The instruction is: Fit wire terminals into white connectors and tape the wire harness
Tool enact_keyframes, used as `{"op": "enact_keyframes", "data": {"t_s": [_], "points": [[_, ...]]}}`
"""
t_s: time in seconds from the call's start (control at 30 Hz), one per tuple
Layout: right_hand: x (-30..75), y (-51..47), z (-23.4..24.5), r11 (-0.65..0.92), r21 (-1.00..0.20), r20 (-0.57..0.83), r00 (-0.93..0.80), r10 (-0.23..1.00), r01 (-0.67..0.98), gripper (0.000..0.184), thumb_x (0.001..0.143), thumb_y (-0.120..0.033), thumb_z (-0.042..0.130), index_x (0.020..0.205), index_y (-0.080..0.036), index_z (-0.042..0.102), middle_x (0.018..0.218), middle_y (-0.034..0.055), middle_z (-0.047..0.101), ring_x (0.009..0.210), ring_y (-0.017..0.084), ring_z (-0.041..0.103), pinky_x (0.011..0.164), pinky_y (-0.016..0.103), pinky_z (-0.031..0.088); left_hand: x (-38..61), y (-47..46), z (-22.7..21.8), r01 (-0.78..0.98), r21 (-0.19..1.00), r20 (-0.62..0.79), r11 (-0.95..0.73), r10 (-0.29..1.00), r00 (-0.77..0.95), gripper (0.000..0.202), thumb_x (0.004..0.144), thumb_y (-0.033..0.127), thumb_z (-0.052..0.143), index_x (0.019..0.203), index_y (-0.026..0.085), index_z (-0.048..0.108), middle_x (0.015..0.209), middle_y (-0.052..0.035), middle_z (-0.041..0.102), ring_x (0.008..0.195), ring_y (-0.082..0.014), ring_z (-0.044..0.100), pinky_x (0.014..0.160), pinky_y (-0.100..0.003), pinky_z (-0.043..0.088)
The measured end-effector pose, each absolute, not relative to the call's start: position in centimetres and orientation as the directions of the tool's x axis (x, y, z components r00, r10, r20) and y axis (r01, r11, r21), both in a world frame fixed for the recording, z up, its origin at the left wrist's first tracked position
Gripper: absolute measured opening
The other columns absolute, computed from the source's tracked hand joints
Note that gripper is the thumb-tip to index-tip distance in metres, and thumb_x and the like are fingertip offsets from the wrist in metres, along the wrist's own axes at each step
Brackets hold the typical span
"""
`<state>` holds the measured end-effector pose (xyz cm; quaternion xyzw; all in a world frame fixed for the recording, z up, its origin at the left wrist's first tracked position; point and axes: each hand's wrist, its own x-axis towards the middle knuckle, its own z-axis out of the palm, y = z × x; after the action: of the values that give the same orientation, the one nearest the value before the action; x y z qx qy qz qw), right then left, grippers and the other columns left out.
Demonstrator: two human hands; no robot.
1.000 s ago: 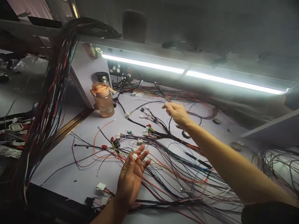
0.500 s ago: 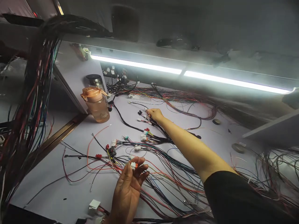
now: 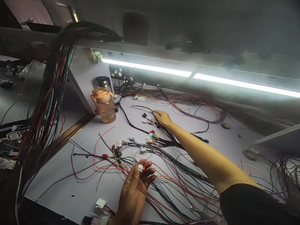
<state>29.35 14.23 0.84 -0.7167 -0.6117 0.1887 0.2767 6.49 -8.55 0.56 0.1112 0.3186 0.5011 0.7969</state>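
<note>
My left hand [image 3: 137, 190] is raised over the wires near the front, palm up, with thumb and fingers closed on a small white connector [image 3: 141, 167] that has an orange part. Farther back, my right hand [image 3: 163, 118] reaches out and pinches a thin black-sheathed cable [image 3: 142, 107]. That cable's light-coloured end [image 3: 130, 106] points left, beyond my fingertips. Just below the right hand lie a black connector [image 3: 144, 115] and several small white plugs on dark wire branches. Between the two hands are white connectors [image 3: 149, 139] and a red one [image 3: 152, 132].
An orange-lidded bottle [image 3: 104, 107] stands at the left by a panel, with a dark-lidded flask [image 3: 103, 82] behind it. A thick wire bundle [image 3: 55, 81] hangs at left. Tape rolls [image 3: 249, 154] lie at right. A light tube [image 3: 150, 67] runs under the shelf.
The view has shifted, so the scene sits farther right. More of the black cable's end now shows past my right fingertips. My left hand keeps hold of the white connector.
</note>
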Motion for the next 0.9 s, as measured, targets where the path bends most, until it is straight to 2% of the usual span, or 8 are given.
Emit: {"op": "enact_keyframes", "data": {"t_s": [0.13, 0.33, 0.57, 0.7, 0.9], "points": [[32.4, 12.1, 1.4, -0.060, -0.602, 0.114, 0.160, 0.981, 0.796, 0.038, 0.091, -0.028, 0.045, 0.124, -0.017, 0.062, 0.126, 0.0063, 0.063, 0.115, 0.018, 0.058, 0.100, 0.028, 0.041, 6.6, -8.7, 1.0, -0.717, 0.510, -0.414, 0.475, 0.866, 0.279, 0.031, 0.080, 0.038, 0.069, 0.105, 0.019, 0.068, 0.108, -0.0105, 0.067, 0.095, -0.0223, 0.064, 0.082, -0.034, 0.052], [32.8, 7.9, 1.6, 0.005, -0.520, 0.131, 0.074, 0.989, 0.854, 0.024, 0.088, -0.031, 0.054, 0.105, -0.023, 0.069, 0.103, 0.0029, 0.072, 0.090, 0.017, 0.063, 0.082, 0.029, 0.045, 6.5, -8.7, 0.9, -0.699, 0.517, -0.421, 0.494, 0.858, 0.295, 0.031, 0.082, 0.038, 0.067, 0.106, 0.019, 0.068, 0.108, -0.0099, 0.067, 0.094, -0.0210, 0.064, 0.083, -0.033, 0.052], [30.2, 7.3, 1.0, -0.005, -0.430, 0.126, 0.065, 0.990, 0.903, 0.025, 0.084, -0.041, 0.061, 0.099, -0.024, 0.070, 0.099, 0.0055, 0.070, 0.090, 0.021, 0.060, 0.080, 0.032, 0.038, 6.8, -8.6, 0.9, -0.696, 0.525, -0.423, 0.490, 0.860, 0.286, 0.029, 0.083, 0.037, 0.066, 0.106, 0.019, 0.068, 0.107, -0.0093, 0.067, 0.094, -0.0212, 0.064, 0.082, -0.033, 0.053], [30.2, 8.0, 0.4, -0.019, -0.453, 0.109, 0.076, 0.991, 0.891, 0.018, 0.086, -0.033, 0.057, 0.091, -0.023, 0.072, 0.099, 0.0044, 0.069, 0.089, 0.020, 0.060, 0.079, 0.032, 0.037, 6.8, -8.6, 0.9, -0.690, 0.530, -0.428, 0.493, 0.858, 0.284, 0.030, 0.083, 0.038, 0.066, 0.105, 0.018, 0.068, 0.106, -0.0101, 0.067, 0.094, -0.0221, 0.064, 0.082, -0.034, 0.053], [30.7, 8.2, -0.4, 0.001, -0.564, 0.117, 0.078, 0.990, 0.826, 0.023, 0.090, -0.030, 0.049, 0.091, -0.020, 0.069, 0.094, 0.0037, 0.068, 0.085, 0.016, 0.059, 0.075, 0.025, 0.040, 6.8, -8.8, 1.0, -0.689, 0.523, -0.425, 0.502, 0.854, 0.300, 0.029, 0.084, 0.038, 0.065, 0.106, 0.019, 0.067, 0.106, -0.0092, 0.067, 0.094, -0.0217, 0.064, 0.084, -0.035, 0.051]]}}
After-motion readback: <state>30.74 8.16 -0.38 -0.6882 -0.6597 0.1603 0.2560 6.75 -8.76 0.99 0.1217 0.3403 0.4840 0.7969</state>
